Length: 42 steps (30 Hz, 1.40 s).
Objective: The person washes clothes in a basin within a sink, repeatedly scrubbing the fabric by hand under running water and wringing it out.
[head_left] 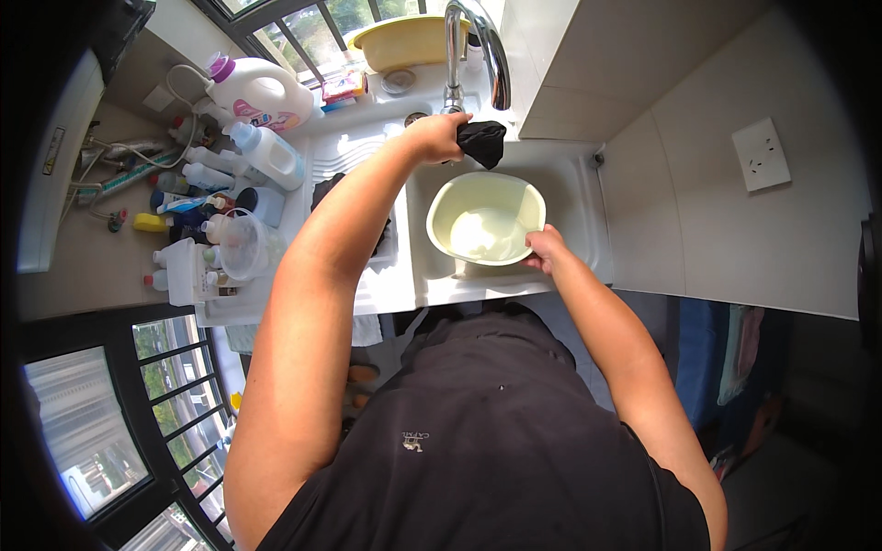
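A bunched black cloth [481, 142] hangs from my left hand [435, 138], whose fingers are closed on it just below the faucet [454, 64]. My right hand [546, 250] grips the near right rim of a pale yellow-green basin [444, 200]. This basin sits over the white sink [574, 197], slightly tilted, with sunlight bright on its bottom; whether water is in it I cannot tell. More dark fabric [323, 188] lies on the washboard side, partly hidden behind my left forearm.
On the left of the counter stand a large white detergent jug [262, 96], a blue-white bottle [268, 156], a clear tub [242, 246] and several smaller bottles. A yellow basin [395, 44] rests by the window behind the sink. A tiled wall with a socket [761, 154] rises on the right.
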Each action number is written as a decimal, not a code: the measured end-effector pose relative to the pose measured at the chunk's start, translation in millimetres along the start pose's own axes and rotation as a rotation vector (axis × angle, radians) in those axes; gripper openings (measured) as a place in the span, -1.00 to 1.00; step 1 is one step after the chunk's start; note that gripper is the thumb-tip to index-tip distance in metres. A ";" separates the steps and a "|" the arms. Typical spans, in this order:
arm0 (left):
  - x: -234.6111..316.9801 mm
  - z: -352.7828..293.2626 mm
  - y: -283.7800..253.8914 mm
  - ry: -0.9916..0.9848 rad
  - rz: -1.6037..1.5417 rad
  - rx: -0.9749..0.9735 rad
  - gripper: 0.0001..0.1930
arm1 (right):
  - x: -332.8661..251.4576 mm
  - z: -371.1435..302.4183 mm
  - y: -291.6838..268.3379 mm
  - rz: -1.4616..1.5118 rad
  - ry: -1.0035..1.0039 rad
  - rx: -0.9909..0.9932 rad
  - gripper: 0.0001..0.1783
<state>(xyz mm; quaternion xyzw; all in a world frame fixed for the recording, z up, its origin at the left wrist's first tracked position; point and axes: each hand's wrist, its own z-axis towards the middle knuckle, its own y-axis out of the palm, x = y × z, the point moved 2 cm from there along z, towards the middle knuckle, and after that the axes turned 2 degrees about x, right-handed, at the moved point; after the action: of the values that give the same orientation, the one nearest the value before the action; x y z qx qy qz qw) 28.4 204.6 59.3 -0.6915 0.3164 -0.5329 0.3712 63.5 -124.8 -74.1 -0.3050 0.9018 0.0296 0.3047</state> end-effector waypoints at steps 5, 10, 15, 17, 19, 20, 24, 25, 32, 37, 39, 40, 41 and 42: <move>5.8 2.1 -5.1 -0.020 0.002 -0.040 -0.10 | 2.5 7.6 -5.2 0.040 0.014 -0.004 -0.46; 6.2 4.7 -7.0 -0.030 0.016 -0.048 -0.13 | 3.4 4.1 0.2 0.094 -0.011 -0.024 -0.48; -0.1 6.1 -3.4 -0.032 0.032 -0.058 -0.15 | 1.7 -3.9 6.4 -0.131 -0.224 0.163 -0.63; 7.1 11.5 -3.6 -0.025 0.041 -0.064 -0.15 | -1.0 1.1 -6.4 -0.557 -0.507 0.377 -0.71; 3.1 9.7 -2.3 -0.045 0.046 -0.076 -0.15 | -2.2 -0.2 -3.4 -0.617 -0.565 0.465 -0.78; 0.2 8.0 -1.3 -0.060 0.045 -0.085 -0.15 | -4.3 3.0 -1.6 -0.650 -0.530 0.454 -0.78; -16.6 2.4 -1.5 -0.068 0.067 -0.071 -0.15 | 8.7 19.2 8.2 0.001 -0.067 0.182 -0.54; -6.2 10.2 -2.2 -0.050 0.068 -0.072 -0.15 | 18.3 34.7 -8.7 0.047 0.012 0.126 -0.51; -6.7 13.2 -2.2 -0.080 0.076 -0.128 -0.16 | 28.8 34.9 -6.8 0.063 -0.156 0.041 -0.33; -3.2 19.2 -0.5 -0.082 0.064 -0.148 -0.18 | 3.5 10.5 -29.9 -0.456 -0.652 0.452 -0.28; -7.7 16.7 1.0 -0.090 0.077 -0.130 -0.18 | -3.7 -2.4 -36.0 -0.489 -0.732 0.557 -0.28; -9.6 16.4 0.2 -0.082 0.080 -0.121 -0.18 | -6.4 -7.9 -39.7 -0.506 -0.773 0.610 -0.28; -12.4 16.2 -1.3 -0.076 0.084 -0.112 -0.18 | -9.0 -12.7 -41.7 -0.523 -0.814 0.660 -0.28; -6.7 17.7 -0.3 -0.057 0.083 -0.108 -0.17 | -6.7 -15.1 -50.7 -0.565 -0.987 0.780 -0.28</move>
<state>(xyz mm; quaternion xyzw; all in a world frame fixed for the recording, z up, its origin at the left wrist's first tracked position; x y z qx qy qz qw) 44.1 213.5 53.5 -0.7118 0.3623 -0.4792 0.3639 88.5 -166.0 -51.3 -0.3473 0.4880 -0.2422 0.7632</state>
